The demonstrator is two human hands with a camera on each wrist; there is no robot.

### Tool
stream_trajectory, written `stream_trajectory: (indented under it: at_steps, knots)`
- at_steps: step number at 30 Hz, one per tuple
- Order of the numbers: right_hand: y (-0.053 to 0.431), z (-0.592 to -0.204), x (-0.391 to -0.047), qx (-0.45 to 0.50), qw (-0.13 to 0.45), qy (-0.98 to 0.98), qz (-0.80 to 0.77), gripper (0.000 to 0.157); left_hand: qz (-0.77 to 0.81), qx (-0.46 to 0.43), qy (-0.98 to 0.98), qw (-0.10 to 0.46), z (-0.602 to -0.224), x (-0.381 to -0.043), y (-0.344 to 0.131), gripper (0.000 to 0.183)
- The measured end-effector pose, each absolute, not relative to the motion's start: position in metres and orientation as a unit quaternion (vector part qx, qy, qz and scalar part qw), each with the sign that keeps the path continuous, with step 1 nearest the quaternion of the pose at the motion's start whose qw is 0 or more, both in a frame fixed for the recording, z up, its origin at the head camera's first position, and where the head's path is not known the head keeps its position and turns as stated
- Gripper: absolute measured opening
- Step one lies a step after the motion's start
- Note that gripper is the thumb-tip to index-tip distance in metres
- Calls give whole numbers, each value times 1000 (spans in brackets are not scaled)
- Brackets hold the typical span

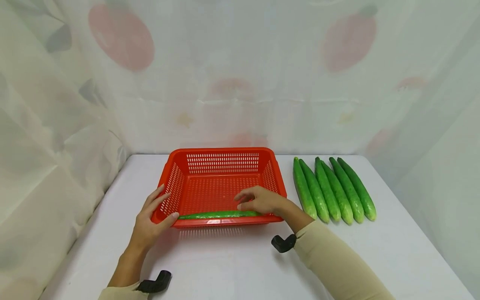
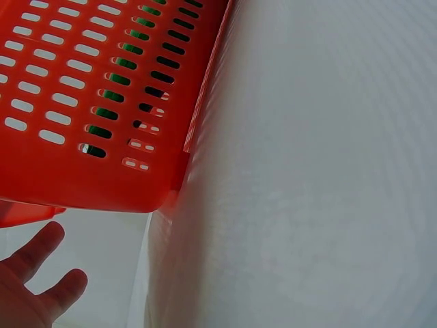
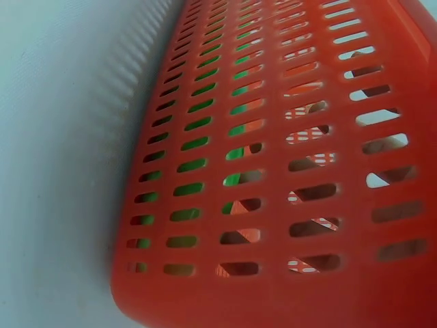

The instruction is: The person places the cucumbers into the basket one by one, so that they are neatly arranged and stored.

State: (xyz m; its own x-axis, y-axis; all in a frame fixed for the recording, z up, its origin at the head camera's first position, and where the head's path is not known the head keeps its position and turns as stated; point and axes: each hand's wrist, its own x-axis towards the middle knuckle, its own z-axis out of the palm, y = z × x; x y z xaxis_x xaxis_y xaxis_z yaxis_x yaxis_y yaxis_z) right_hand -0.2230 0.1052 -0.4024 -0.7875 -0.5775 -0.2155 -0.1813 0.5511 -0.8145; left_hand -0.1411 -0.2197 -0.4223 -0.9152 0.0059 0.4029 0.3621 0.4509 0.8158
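Observation:
In the head view a red plastic basket [image 1: 223, 221] with slotted walls stands on the white table. One green cucumber [image 1: 219, 214] lies lengthwise inside it, along the front wall. My left hand [image 1: 148, 223] is at the front left corner, thumb tip by the front rim and spread fingers along the left rim. Over the right end of the cucumber is my right hand [image 1: 262, 200], inside the basket, its fingers loosely bent and the thumb close above the cucumber. In the right wrist view, green shows through the slots of the basket wall [image 3: 273, 297].
Several cucumbers [image 1: 326, 191] lie side by side on the table [image 1: 232, 266], right of the basket. A pale curtain [image 1: 292, 100] with faded red fruit prints hangs behind the table, and sheeting [image 1: 48, 158] rises along the left side.

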Motion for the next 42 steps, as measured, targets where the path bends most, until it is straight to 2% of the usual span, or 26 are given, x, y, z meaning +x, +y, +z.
stream_trajectory:
  at_steps: [9, 18, 28, 34, 42]
  knots:
    - [108, -400, -221, -233, 201, 832, -462, 30, -515, -107, -833, 172, -422, -142, -220, 55]
    - [120, -393, -207, -211, 118, 772, -588, 34, -519, -108, -831, 170, -422, -141, -219, 55]
    - [143, -374, -189, -211, 36, 723, -657, 33, -517, -106, -833, 167, -422, -140, -219, 54]
    - [165, -362, -175, -194, -14, 731, -654, 35, -522, -109, -830, 166, -422, -141, -220, 55]
    - [197, -346, -154, -179, -109, 755, -621, 34, -522, -110, -830, 165, -422, -141, -220, 55]
